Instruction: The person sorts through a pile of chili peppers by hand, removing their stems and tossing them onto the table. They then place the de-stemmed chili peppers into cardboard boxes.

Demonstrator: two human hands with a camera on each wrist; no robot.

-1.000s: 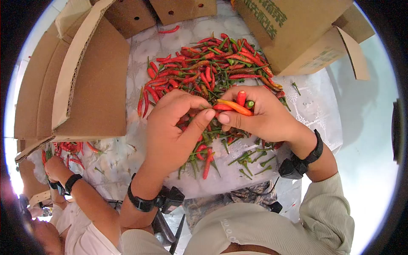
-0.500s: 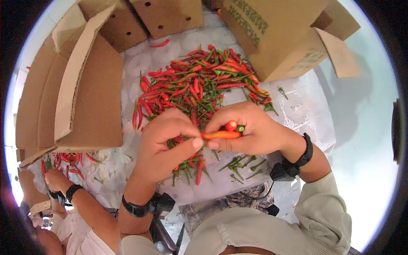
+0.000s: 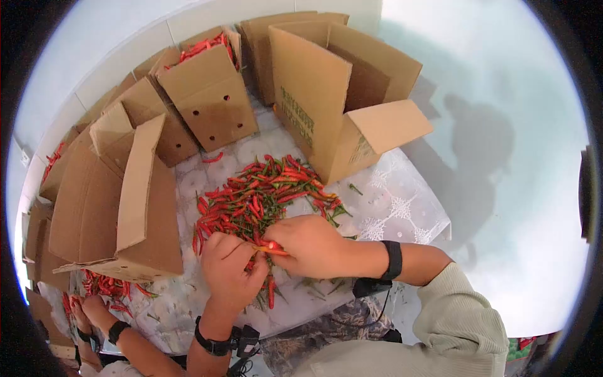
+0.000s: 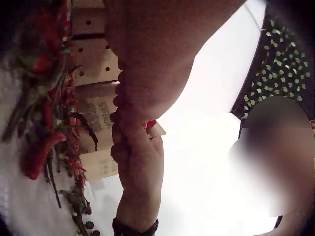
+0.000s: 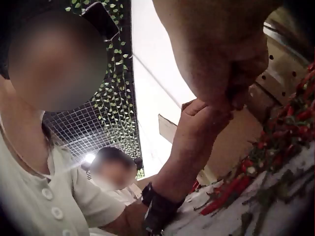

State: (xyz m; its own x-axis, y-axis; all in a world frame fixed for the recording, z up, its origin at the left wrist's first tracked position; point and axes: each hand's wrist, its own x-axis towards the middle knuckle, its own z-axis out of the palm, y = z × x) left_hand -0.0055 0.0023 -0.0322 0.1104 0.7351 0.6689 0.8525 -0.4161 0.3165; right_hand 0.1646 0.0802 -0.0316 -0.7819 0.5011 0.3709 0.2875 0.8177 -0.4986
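Note:
Both hands meet over the near edge of a pile of red chili peppers (image 3: 242, 201) on the table. My right hand (image 3: 317, 246) grips a few chili peppers (image 3: 274, 247), red and orange, whose ends poke out by the thumb and forefinger. Close against it, my left hand (image 3: 229, 267) has its fingers curled, with thumb and forefinger pinching at the stem end of a chili. In the left wrist view a bit of red chili (image 4: 149, 126) shows between the hands. The palms hide most of what is held.
An open cardboard box (image 3: 154, 220) stands at left, another (image 3: 314, 94) at back right. Behind, a box (image 3: 207, 88) holds red chilies. Loose green stems (image 3: 317, 289) lie near the front edge. Another person's hands (image 3: 94, 308) work over chilies (image 3: 107, 284) at lower left.
The head view has tilted up, bringing the wall and more boxes into sight. My right hand has turned its back upward, covering more of its chilies. Both hands stay together.

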